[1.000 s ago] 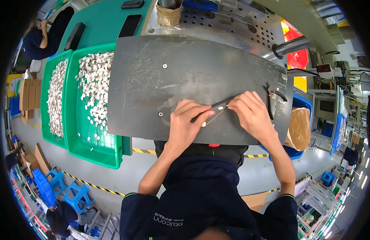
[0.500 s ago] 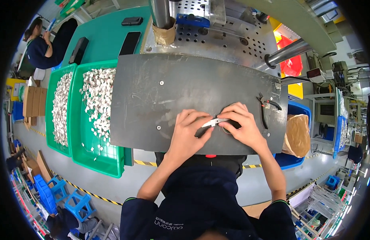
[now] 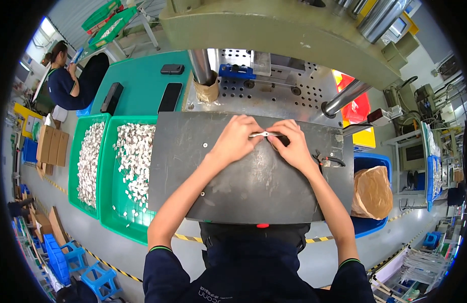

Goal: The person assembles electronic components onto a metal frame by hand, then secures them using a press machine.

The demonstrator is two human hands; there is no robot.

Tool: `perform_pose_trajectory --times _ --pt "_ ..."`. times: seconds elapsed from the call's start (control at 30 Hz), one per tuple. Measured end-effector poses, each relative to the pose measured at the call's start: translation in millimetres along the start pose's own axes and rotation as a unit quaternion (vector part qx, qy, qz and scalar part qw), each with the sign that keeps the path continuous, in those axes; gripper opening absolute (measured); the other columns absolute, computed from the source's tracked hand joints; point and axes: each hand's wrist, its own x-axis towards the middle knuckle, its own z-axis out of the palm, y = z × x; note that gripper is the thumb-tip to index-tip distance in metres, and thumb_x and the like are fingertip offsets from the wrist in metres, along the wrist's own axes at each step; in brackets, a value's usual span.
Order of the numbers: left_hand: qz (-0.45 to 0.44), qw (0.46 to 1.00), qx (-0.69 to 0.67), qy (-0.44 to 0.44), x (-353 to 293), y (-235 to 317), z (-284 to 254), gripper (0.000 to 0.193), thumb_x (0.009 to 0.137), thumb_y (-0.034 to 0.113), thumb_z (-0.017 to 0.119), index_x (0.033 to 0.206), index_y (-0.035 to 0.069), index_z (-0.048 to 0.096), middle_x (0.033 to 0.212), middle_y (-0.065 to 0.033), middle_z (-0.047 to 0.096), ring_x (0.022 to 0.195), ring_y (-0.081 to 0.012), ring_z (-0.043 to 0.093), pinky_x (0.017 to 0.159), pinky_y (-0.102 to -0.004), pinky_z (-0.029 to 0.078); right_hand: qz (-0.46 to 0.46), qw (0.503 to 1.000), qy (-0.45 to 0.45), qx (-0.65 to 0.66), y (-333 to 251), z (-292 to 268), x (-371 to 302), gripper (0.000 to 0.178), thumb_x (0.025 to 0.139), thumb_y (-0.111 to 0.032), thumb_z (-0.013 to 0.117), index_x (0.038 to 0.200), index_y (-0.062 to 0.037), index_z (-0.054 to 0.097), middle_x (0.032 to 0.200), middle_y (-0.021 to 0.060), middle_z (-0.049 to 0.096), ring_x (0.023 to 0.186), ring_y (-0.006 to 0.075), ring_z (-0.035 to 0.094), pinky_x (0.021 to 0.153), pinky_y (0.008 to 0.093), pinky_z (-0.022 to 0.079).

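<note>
Left hand [image 3: 237, 138] and right hand [image 3: 296, 145]: fingertips pinch 1 small white strip [image 3: 265, 134] | place: over dark worktop [image 3: 263, 194], near far edge's middle | tip: best pinch softly, hold level

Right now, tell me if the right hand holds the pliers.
No, the pliers lie on the dark board beside the right hand.

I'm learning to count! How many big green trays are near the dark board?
2: right tray beside the board, left tray further left. More could be hidden underneath.
</note>
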Motion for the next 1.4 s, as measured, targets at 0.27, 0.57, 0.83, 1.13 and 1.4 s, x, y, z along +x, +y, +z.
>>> perform_pose_trajectory --times 0.27,0.57,0.83,1.13,1.4 --pt "-0.028 0.997 -0.028 0.068 4.8 7.7 8.8 0.035 0.08 0.015 0.081 0.111 0.005 0.069 0.106 -0.0087 0.068 0.102 -0.031 0.063 0.097 -0.0422 0.048 -0.013 0.998 0.035 -0.045 3.7 -2.5 2.5 0.03 0.078 -0.011 0.084 0.106 -0.0068 0.074 0.109 0.0054 0.07 0.109 0.0256 0.063 0.099 0.0404 0.042" --pt "-0.004 0.995 0.063 0.078 -5.4 7.3 11.5 0.017 0.08 0.009 0.082 0.088 0.0 0.07 0.107 -0.0107 0.071 0.098 -0.0316 0.068 0.086 -0.042 0.057 -0.009 0.995 0.087 -0.052 -7.1 2.1 -7.0 0.019 0.079 -0.004 0.083 0.092 -0.0046 0.069 0.109 0.0053 0.073 0.108 0.0248 0.067 0.097 0.0406 0.043" --pt "0.041 0.994 0.063 0.075 -7.5 5.4 11.8 0.011 0.082 0.007 0.08 0.086 -0.001 0.075 0.11 -0.0099 0.073 0.101 -0.0304 0.069 0.089 -0.042 0.057 0.011 0.99 0.108 -0.094 -16.4 13.2 -16.9 0.013 0.083 -0.005 0.081 0.092 -0.0031 0.072 0.113 0.0067 0.075 0.112 0.0247 0.067 0.101 0.043 0.04" --pt "0.072 0.994 0.063 0.058 -5.5 1.8 5.0 0.01 0.082 0.006 0.08 0.086 -0.002 0.074 0.112 -0.0101 0.074 0.101 -0.0295 0.07 0.09 -0.042 0.057 0.015 0.993 0.089 -0.082 -10.8 5.9 -13.3 0.01 0.085 -0.006 0.081 0.091 -0.0033 0.074 0.114 0.007 0.076 0.108 0.0252 0.07 0.099 0.0416 0.043" --pt "0.066 0.997 0.022 0.028 -1.6 -4.7 -2.8 0.011 0.079 0.004 0.08 0.088 0.0 0.076 0.112 -0.0096 0.075 0.103 -0.0296 0.07 0.091 -0.0415 0.057 -0.008 0.997 0.065 -0.046 -4.3 -2.7 -8.1 0.011 0.084 -0.007 0.082 0.092 -0.004 0.075 0.11 0.0034 0.069 0.103 0.0258 0.064 0.093 0.0391 0.046"
